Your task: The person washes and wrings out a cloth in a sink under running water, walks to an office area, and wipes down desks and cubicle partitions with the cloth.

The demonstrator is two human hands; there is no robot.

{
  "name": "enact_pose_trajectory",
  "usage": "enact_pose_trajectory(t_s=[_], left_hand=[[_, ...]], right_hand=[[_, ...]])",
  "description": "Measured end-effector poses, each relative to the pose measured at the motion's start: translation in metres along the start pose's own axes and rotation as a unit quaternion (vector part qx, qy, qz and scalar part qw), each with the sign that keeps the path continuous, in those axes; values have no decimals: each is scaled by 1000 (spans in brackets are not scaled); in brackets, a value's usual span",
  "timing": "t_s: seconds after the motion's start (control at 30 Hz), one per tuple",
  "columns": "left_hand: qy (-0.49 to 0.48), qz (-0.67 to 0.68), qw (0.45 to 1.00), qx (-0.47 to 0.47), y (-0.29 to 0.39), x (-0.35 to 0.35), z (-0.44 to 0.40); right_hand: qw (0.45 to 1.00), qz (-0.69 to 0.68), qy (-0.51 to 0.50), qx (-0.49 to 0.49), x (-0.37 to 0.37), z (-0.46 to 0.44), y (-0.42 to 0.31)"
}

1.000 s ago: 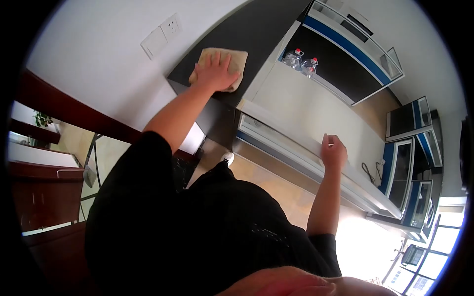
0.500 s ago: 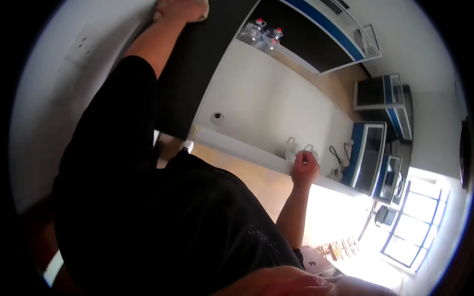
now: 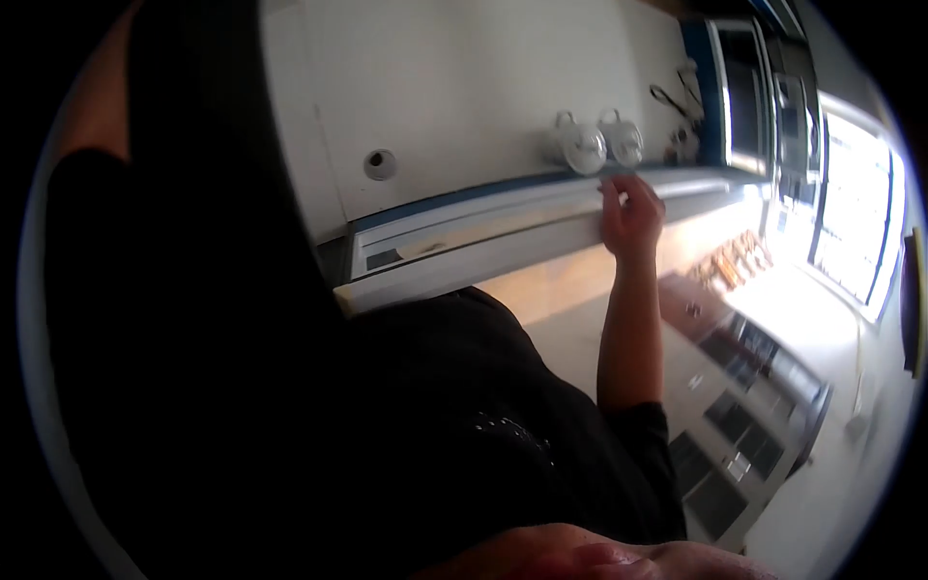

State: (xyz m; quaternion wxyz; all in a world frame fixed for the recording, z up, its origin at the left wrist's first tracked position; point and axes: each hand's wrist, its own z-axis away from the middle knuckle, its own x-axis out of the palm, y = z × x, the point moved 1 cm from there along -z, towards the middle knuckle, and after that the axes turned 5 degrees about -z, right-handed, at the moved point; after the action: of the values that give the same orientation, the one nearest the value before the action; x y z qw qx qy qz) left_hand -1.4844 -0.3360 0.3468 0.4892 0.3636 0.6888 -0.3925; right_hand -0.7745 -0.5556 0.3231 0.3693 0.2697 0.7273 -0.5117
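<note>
So nearest the camera it's mostly black shirt [image 3: 464,387], with the left forearm [image 3: 101,101] poking up at the far left edge by a dark slab [image 3: 208,106]. The left hand itself is out of frame, so I can't tell if it's gripping anything. The right hand [image 3: 635,217] is easy to spot though: fingers loosely curled, not clenched, and nothing I can make out in it. It's over the white rail [image 3: 474,261] along the counter's edge, can't say if touching or just hanging above. The rail's long axis runs on a slant, lower left to upper right, passing by that hand.

Just past the rail, two shiny jug-like things with loop handles stand side by side on the pale counter [image 3: 445,87]. From the right hand, the left jug [image 3: 584,150] is ahead and to the left, the right jug [image 3: 626,145] pretty much straight ahead, both near. The right hand is way closer to them than the left arm is. Further out there's a black cord [image 3: 667,97], then a blue-sided cabinet [image 3: 704,87], and a blown-out window [image 3: 855,193] at the back
</note>
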Motion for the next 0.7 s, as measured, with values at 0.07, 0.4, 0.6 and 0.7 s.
enact_pose_trajectory(t_s=[0.07, 0.4, 0.6, 0.7], left_hand=[[1, -25, 999, 33, -11, 47, -36], [27, -376, 913, 158, -109, 164, -113], [-36, 42, 998, 41, -53, 80, 56], [21, -18, 997, 73, -31, 50, 141]], right_hand=[[1000, 3, -6, -7, -3, -3, -3], [1000, 1, 30, 6, -10, 8, 1], [999, 22, 24, -7, -17, 18, 7], [998, 60, -4, 0, -24, 18, 9]])
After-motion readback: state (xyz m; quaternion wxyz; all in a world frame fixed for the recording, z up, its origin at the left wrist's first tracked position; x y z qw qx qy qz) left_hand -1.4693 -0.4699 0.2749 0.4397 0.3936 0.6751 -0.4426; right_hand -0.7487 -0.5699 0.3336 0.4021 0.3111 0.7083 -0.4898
